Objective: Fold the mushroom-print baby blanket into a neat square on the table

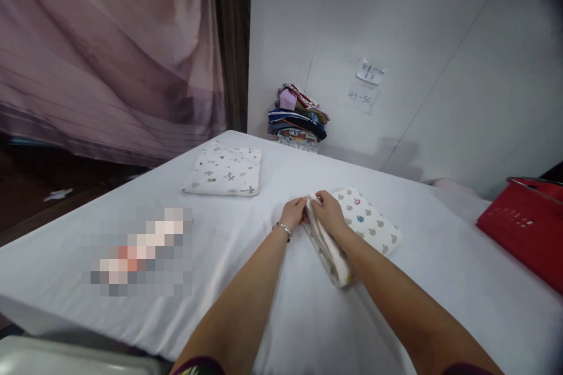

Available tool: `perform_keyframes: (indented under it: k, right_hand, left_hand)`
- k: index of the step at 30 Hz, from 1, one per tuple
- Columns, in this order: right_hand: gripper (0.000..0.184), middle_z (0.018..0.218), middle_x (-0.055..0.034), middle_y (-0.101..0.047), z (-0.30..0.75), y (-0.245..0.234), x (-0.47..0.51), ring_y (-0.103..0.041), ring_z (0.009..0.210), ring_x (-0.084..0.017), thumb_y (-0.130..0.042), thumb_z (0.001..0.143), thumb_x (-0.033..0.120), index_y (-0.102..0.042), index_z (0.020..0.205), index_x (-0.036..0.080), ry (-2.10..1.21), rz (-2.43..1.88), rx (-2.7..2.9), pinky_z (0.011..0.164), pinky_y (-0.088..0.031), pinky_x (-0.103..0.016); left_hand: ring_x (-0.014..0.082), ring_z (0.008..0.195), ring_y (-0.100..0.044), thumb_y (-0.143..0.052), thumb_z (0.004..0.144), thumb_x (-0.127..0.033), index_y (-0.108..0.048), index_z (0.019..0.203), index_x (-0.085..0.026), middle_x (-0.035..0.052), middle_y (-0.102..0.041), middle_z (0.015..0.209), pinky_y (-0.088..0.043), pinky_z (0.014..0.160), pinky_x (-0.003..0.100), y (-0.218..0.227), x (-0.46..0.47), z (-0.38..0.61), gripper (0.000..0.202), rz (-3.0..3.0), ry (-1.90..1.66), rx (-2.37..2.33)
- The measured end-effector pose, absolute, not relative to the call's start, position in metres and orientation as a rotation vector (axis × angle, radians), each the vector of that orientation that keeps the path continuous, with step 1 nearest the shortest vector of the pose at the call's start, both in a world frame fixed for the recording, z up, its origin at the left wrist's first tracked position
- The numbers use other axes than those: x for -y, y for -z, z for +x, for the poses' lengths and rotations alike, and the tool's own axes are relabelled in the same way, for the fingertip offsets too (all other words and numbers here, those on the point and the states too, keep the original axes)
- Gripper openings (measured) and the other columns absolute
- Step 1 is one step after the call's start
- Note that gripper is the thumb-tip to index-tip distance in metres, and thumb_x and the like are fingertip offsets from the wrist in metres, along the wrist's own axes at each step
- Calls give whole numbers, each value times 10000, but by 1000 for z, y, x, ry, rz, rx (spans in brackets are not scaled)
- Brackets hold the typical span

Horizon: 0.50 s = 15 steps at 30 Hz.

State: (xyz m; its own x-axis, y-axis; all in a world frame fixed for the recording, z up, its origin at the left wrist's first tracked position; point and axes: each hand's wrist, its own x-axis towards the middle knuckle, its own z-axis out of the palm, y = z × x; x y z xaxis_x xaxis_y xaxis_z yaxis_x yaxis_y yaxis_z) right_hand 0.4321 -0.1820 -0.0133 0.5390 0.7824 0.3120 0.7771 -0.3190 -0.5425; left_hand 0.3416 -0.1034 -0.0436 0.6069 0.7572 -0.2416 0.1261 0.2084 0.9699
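Note:
A white cloth [369,220] with grey, red and blue printed shapes lies partly folded on the white-covered table [246,228]. Its near part is raised and doubled over. My left hand [294,214], with a bracelet at the wrist, pinches the far left corner of that fold. Close beside it, my right hand [329,211] grips the top of the same fold, fingers closed on the fabric. Farther left rests a second folded white cloth [226,171] with small plant-like prints, apart from both hands.
A blurred-out item [141,252] lies at the table's left. Against the wall, a stack of folded clothes [299,117] stands behind the table's far edge. At the right is a red basket [523,228] with a metal handle. A pinkish curtain [109,53] hangs at left.

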Motion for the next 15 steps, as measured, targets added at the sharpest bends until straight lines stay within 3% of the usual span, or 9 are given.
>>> perform_keyframes:
  k: [6, 11, 15]
  right_hand:
    - [211, 914, -69, -591, 421, 10, 175, -513, 797, -168, -437, 820, 301, -572, 928, 179, 10, -2274, 1492, 666, -332, -253]
    - [224, 831, -40, -590, 427, 4, 182, -514, 777, -148, -432, 827, 301, -617, 853, 179, -135, -2139, 1626, 696, -352, -238]
    - [318, 925, -41, -617, 448, 3, 201, -538, 874, -142, -336, 856, 223, -629, 977, 189, -130, -1995, 1541, 792, -385, -249]
  left_hand:
    - [108, 416, -514, -470, 789, -500, -595, 729, -153, -22, -515, 493, -420, 412, 225, 47, 102, 342, 373, 1315, -563, -860]
    - [106, 439, -514, -449, 755, -605, -567, 698, -158, -8, -536, 532, -424, 424, 225, 46, 102, 342, 466, 1354, -561, -848]
    - [108, 441, -526, -520, 726, -572, -572, 737, -169, -11, -554, 553, -421, 424, 217, 46, 102, 342, 407, 1413, -528, -851]
